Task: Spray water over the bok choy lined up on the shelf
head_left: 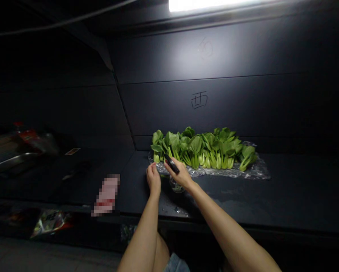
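Observation:
A row of green bok choy (pixel 203 149) lies on clear plastic film (pixel 243 172) along the back of a dark shelf (pixel 285 196). My left hand (pixel 153 177) is closed at the film's left edge, pinching what looks like the plastic. My right hand (pixel 180 173) is closed around a small black object (pixel 172 164), held just in front of the leftmost bok choy. A clear round thing (pixel 176 187) sits under my right wrist, mostly hidden.
A pink-and-white label (pixel 107 194) lies on the shelf to the left. Farther left are a metal tray (pixel 10 160), red packaging (pixel 30 138) and a shiny packet (pixel 48 221) lower down. A dark back wall bears a handwritten mark (pixel 199 100). A lamp (pixel 214 4) shines above.

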Demonstrator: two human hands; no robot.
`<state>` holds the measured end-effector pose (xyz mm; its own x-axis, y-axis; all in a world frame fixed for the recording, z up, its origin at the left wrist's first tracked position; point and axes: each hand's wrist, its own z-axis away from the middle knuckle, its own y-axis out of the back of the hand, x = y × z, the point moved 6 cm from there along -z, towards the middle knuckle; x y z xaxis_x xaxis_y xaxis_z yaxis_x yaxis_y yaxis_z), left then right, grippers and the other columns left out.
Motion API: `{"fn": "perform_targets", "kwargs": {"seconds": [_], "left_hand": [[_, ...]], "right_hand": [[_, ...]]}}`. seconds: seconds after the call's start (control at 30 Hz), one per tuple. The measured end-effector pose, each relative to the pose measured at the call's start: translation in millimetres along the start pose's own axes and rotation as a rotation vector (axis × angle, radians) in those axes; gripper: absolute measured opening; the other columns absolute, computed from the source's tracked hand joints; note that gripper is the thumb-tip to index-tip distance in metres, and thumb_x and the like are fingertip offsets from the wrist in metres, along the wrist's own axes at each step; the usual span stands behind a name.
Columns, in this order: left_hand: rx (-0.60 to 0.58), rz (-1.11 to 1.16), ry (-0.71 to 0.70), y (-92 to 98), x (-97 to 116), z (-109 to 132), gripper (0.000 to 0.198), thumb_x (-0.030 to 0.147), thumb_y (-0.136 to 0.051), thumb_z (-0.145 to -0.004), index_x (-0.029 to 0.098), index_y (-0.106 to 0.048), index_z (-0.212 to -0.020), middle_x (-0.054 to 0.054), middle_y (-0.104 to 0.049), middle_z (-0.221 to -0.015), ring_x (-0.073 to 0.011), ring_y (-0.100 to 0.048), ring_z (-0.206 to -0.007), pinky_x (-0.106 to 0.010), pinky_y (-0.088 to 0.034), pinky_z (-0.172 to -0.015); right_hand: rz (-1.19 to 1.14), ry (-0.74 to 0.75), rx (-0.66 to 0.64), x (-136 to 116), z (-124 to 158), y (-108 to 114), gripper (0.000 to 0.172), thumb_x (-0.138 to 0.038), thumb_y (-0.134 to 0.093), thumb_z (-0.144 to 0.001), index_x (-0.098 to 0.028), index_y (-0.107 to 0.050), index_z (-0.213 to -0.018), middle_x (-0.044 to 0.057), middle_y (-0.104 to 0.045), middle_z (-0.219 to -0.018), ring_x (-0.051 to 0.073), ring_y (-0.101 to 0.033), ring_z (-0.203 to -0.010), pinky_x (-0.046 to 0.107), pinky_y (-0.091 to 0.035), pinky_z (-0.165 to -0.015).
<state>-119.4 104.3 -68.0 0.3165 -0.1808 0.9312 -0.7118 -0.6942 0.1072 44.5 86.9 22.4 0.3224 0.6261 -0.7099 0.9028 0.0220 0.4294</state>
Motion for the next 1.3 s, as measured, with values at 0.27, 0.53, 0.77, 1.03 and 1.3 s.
{"fn": "perform_targets", "kwargs": {"seconds": [0.27, 0.53, 0.77, 1.03, 1.3], "left_hand": [[-0.016, 0.001, 0.035, -3.6, 3, -1, 0.028, 0.026, -0.045, -0.089, 0.017, -0.064, -0.107, -0.013, -0.069, -0.113, -0.0222, -0.064, -0.108, -0.035, -0.047, -0.099], [-0.052, 0.038, 0.021, -16.6, 4, 1, 0.03, 0.024, -0.045, -0.089, 0.017, -0.063, -0.111, -0.014, -0.068, -0.118, -0.0251, -0.062, -0.113, -0.04, -0.047, -0.102], [-0.023, 0.007, 0.041, -15.9, 1, -3, 0.031, 0.021, -0.044, -0.087, 0.016, -0.063, -0.11, -0.015, -0.067, -0.119, -0.0256, -0.061, -0.115, -0.042, -0.045, -0.104], [0.039, -0.033, 0.014, -13.3, -6, -9, 0.03, 0.021, -0.043, -0.086, 0.017, -0.064, -0.107, -0.013, -0.068, -0.114, -0.0246, -0.061, -0.113, -0.041, -0.044, -0.106], [0.021, -0.076, -0.05, -18.0, 2, -6, 0.029, 0.021, -0.043, -0.086, 0.017, -0.065, -0.105, -0.014, -0.067, -0.112, -0.025, -0.06, -0.114, -0.041, -0.043, -0.106]], "right_hand": [[0.04, -0.018, 0.053, 5, 0, -2, 0.028, -0.045, -0.049, -0.094, -0.021, -0.061, -0.087, 0.004, -0.067, -0.078, 0.019, -0.062, -0.07, 0.026, -0.045, -0.065], [0.064, -0.011, 0.029, 5, -6, -8, 0.028, -0.046, -0.051, -0.094, -0.02, -0.063, -0.098, 0.007, -0.071, -0.09, 0.021, -0.067, -0.082, 0.029, -0.049, -0.074], [0.101, -0.036, 0.04, 8, -10, -9, 0.03, -0.047, -0.049, -0.094, -0.02, -0.062, -0.092, 0.006, -0.069, -0.082, 0.021, -0.066, -0.076, 0.028, -0.048, -0.069], [0.074, 0.0, 0.062, 10, -8, 0, 0.03, -0.047, -0.047, -0.095, -0.02, -0.06, -0.095, 0.006, -0.069, -0.087, 0.02, -0.066, -0.078, 0.028, -0.047, -0.072], [0.156, -0.03, 0.136, 19, -1, 28, 0.03, -0.046, -0.046, -0.095, -0.021, -0.059, -0.087, 0.004, -0.066, -0.077, 0.018, -0.061, -0.068, 0.026, -0.044, -0.064]]}}
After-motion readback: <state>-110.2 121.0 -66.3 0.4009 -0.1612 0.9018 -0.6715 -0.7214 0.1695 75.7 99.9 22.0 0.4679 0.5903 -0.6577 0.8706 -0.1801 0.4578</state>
